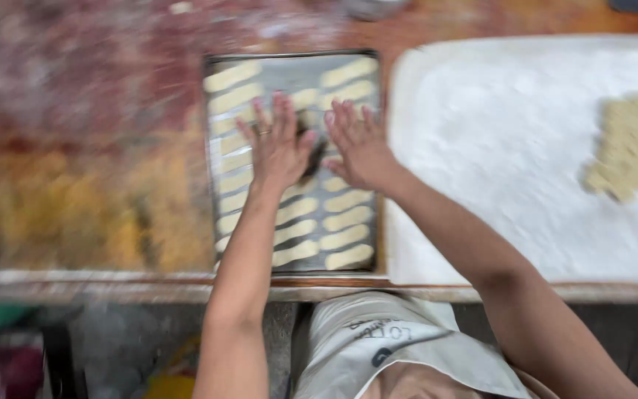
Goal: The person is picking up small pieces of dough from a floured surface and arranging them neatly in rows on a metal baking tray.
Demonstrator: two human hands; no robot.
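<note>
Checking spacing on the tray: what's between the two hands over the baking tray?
In the head view, a narrow strip of dark tray shows between the left hand and right hand, with blurred dough sticks around it.

Soft, even light from above; strong motion blur smears the whole view, worst at the left, with faint shadows.

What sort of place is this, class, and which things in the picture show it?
Probably a bakery or kitchen worktable: a metal baking tray filled with dough sticks, a floured white board, and an apron.
</note>
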